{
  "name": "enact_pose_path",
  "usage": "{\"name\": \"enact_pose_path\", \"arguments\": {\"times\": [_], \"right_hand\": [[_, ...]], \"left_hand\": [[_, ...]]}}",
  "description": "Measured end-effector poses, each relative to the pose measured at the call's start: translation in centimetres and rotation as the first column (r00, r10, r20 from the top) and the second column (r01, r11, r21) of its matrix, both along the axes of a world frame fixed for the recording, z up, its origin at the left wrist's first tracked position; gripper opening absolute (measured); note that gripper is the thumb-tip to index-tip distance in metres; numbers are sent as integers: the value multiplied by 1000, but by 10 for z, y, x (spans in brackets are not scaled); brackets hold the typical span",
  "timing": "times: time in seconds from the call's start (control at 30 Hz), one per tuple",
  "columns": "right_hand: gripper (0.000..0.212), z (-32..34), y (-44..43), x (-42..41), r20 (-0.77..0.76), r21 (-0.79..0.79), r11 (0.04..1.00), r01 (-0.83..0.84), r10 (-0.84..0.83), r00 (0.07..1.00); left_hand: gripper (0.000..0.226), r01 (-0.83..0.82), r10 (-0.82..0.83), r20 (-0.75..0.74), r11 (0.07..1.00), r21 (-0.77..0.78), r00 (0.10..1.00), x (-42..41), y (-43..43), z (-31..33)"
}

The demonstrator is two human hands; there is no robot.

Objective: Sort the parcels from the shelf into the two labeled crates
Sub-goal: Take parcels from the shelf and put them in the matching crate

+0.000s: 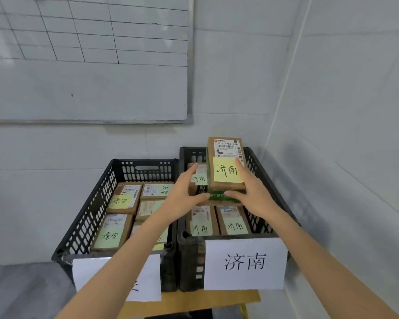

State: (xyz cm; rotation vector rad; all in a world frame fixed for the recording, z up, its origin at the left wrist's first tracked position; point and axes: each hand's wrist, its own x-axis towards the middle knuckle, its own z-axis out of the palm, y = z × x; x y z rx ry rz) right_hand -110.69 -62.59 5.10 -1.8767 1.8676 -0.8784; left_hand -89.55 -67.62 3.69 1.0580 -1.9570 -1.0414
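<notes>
parcel (226, 148) is over the right crate (253, 166), roughly 4 o'clock from frame centre, far end tilted up. Can't tell if its underside touches the boxes below. Brown carton with a shipping label on top. Yellow sticky note (227, 172) reads 济南, and there's a green band at the near end.

right hand (253, 194) grips it: thumb across the near end, index finger up the right edge, other fingers hidden behind the box.

left hand (184, 194) is at 9 o'clock of the parcel, fingers straight and spread, with a visible gap to the box side. Thumb tip is at the near-left corner; contact looks likely but I can't confirm it.

right crate is black with slotted walls and a 济南 sign (244, 263) on the near wall. Inside are 济南 parcels (234, 219) lying flat: two at 6 o'clock of the held one, more under the left fingers.

left crate (95, 203) sits just beside it at 9 o'clock, same type, holding 泰安 parcels (122, 199). The left sign (85, 272) is mostly covered by the left forearm, so the text is unreadable.

Both crates sit on a brown board (189, 302). There's a whiteboard (90, 65) with a ruled grid on the wall at 11 o'clock.
</notes>
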Motion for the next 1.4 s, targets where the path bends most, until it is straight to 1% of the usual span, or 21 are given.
{"name": "enact_pose_path", "arguments": {"times": [0.1, 0.2, 0.33, 0.43, 0.57, 0.7, 0.83, 0.93, 1.0, 1.17, 1.27, 1.4], "right_hand": [[101, -10, -37, -45, 18, 84, 996, -6, 5, 1000], [100, -25, -74, -79, 56, 171, 985, -30, 20, 998], [100, -57, -119, -102, 76, 262, 963, -70, 52, 996], [100, -83, -147, -111, 77, 309, 948, -73, 51, 996], [101, -112, -180, -115, 56, 336, 939, -73, 58, 997], [102, -134, -205, -118, 45, 363, 931, -42, 27, 999], [105, -154, -211, -119, 15, 364, 931, -43, 40, 999], [106, -166, -210, -122, 46, 358, 933, -40, 25, 999], [106, -168, -211, -124, 51, 367, 929, -47, 30, 998], [105, -166, -216, -127, 4, 389, 919, -56, 59, 998], [106, -164, -217, -126, -23, 398, 916, -52, 66, 998], [108, -158, -218, -127, -10, 415, 908, -56, 66, 998]], "left_hand": [[82, -63, 63, 1, 997, 33, 998, -14, -30, -7], [81, -126, 125, 21, 992, 31, 992, -23, -55, -15], [82, -187, 185, 56, 982, 34, 981, -30, -76, -25], [81, -198, 194, 121, 980, 16, 973, -31, -87, -33], [80, -191, 188, 210, 982, -6, 960, -30, -104, -43], [81, -190, 192, 263, 981, -35, 946, -32, -119, -50], [82, -188, 209, 298, 977, -97, 932, -35, -130, -55], [81, -182, 218, 329, 974, -136, 919, -39, -136, -57], [80, -182, 222, 351, 973, -143, 909, -42, -139, -59], [80, -168, 225, 399, 971, -172, 889, -46, -141, -60], [79, -171, 229, 401, 970, -174, 887, -46, -139, -58], [78, -178, 236, 393, 968, -178, 889, -43, -134, -52]]}}
